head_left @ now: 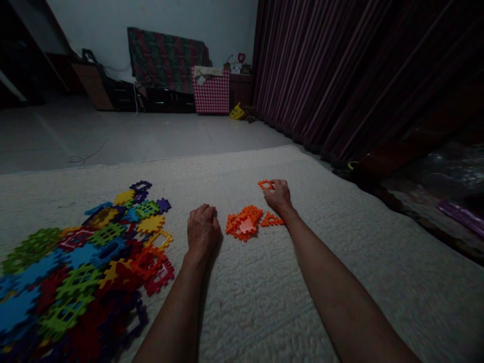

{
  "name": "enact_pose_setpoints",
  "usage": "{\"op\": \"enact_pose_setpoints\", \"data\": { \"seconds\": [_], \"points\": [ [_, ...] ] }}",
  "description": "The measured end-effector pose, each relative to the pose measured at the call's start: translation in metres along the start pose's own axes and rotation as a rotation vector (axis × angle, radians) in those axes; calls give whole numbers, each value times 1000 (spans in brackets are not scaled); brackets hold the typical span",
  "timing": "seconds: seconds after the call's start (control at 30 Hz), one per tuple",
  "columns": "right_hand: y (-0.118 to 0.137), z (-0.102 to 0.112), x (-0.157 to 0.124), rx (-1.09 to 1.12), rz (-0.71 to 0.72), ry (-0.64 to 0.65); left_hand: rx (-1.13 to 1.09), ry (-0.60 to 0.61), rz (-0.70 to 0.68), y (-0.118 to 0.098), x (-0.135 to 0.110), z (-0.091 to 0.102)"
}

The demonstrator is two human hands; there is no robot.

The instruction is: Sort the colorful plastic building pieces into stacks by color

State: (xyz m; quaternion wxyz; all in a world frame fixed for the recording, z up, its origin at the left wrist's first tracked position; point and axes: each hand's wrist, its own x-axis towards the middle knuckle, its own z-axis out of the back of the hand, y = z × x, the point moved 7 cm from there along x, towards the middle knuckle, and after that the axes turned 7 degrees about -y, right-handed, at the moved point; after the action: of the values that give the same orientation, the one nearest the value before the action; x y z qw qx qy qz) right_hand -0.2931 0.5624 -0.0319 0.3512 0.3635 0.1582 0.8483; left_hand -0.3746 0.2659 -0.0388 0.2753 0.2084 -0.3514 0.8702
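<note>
My right hand [279, 195] pinches a small orange frame-shaped building piece [265, 185] with a hole in its middle, beyond the orange heap. My left hand [203, 226] rests back-up on the quilted mat, left of that heap; its fingers curl under, and whether anything is in them is hidden. Between my hands lies a small heap of orange toothed pieces [245, 224]. An orange triangular piece [271, 220] lies just right of it, near my right wrist. Farther left spreads a big pile of mixed-colour toothed pieces [81, 254], in blue, green, yellow, red and purple.
A cream quilted mat [257, 307] lies under everything. Beyond its far edge is a tiled floor [177, 133] with a low dark cabinet [159, 101]. Dark purple curtains [302, 70] hang on the right. A yellow object [237, 112] lies by the checked cloth [212, 93].
</note>
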Motion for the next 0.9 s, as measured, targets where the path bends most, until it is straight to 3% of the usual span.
{"op": "enact_pose_setpoints", "data": {
  "seconds": [0.17,0.23,0.37,0.47,0.6,0.77,0.9],
  "points": [
    [20,13,-15,251,70,-66,-2,38,-6,-2,0,1],
    [32,12,-26,362,131,63,4,43,0,-3,0,2],
    [47,7,-49,453,241,457,18,47,1,-5,0,3],
    [54,14,-59,476,273,609,27,54,1,-4,0,1],
    [86,27,-76,477,429,641,33,65,3,-2,0,-1],
    [125,32,-103,286,670,624,19,74,1,-3,1,-1],
    [118,25,-93,356,571,573,27,80,1,-5,1,0]
  ]
}}
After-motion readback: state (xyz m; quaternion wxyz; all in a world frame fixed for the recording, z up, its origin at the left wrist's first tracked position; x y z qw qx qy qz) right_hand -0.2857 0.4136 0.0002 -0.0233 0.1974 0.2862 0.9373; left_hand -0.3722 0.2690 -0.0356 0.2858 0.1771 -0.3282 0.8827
